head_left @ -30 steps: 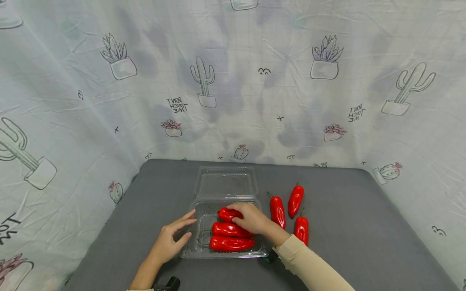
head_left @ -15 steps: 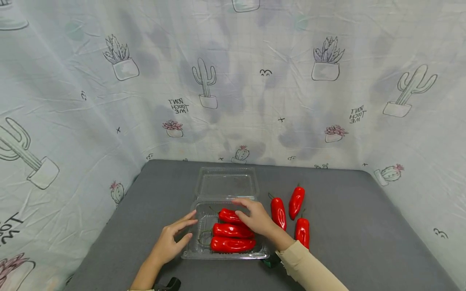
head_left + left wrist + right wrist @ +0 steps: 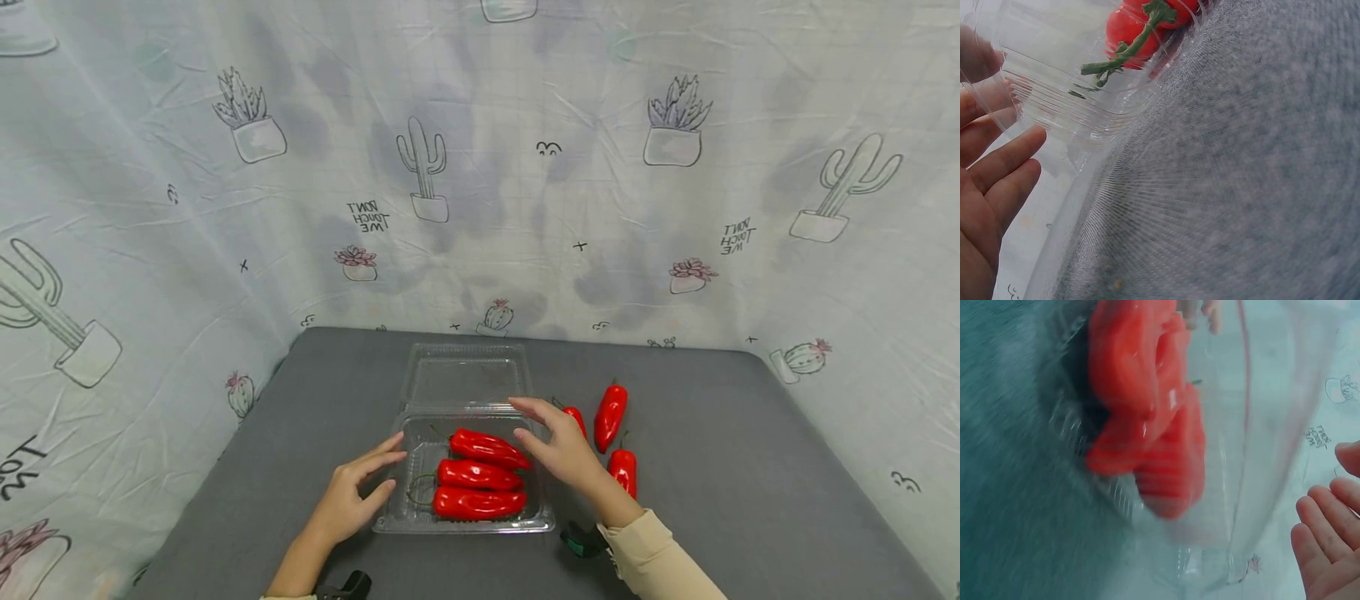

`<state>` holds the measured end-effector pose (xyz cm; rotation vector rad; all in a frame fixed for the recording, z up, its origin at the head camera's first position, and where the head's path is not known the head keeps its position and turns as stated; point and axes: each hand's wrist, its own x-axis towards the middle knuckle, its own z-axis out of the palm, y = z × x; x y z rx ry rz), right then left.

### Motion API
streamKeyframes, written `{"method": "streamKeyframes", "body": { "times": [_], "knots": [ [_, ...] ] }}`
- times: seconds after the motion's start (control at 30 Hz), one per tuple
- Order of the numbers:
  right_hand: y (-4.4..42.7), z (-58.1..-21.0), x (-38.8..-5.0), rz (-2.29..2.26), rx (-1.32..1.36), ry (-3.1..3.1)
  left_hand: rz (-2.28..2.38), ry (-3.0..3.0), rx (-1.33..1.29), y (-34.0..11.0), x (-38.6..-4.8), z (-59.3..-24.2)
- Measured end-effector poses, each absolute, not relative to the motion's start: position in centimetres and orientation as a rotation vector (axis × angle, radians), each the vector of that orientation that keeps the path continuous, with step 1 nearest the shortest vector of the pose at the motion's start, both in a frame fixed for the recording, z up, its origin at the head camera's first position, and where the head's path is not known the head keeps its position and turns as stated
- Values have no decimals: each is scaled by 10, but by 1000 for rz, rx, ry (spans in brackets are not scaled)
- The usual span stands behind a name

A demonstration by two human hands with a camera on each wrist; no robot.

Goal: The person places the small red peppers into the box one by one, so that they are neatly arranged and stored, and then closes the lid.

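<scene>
Zero peppers in my right hand [image 3: 561, 446]: its fingers are reaching out straight, the thumb is standing well apart, and nothing is sitting between them. Compared with a second ago, I'm no longer touching the far pepper [image 3: 487, 448]; I'm drawing off to the right, past its tip, and it's now lying fully in view. I'm reading that as one released and settled, so the count is running three in, three out.

My left hand [image 3: 352, 493] isn't holding anything either: its fingers are extending loosely, tips sitting at the left edge of the box [image 3: 465, 527]. Can't tell if they're touching the plastic.

In the box, the far pepper is slanting, its tip angling toward the middle pepper [image 3: 478, 475]; the near pepper [image 3: 480, 503] is lying along the front. Stems [image 3: 1135, 44] are pointing to my left. The lid [image 3: 468, 375] is lying back behind the box.

Right of it, three are waiting on the table [image 3: 712, 483]: left pepper [image 3: 576, 419], mostly hiding behind my right hand, back pepper [image 3: 611, 417] and front pepper [image 3: 623, 473]. Right wrist view is blurring.
</scene>
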<state>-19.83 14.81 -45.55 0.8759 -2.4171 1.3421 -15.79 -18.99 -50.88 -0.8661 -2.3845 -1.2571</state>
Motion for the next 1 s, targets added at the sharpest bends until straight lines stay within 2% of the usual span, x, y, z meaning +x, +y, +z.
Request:
{"method": "streamKeyframes", "body": {
  "times": [0.5,1.0],
  "knots": [
    [199,-465,-163,1223,652,-2469,-1243,-2407,-820,-188,-158,-509],
    [235,-484,-117,1456,226,-2357,-1235,-2377,-861,-188,-158,-508]
  ]
}}
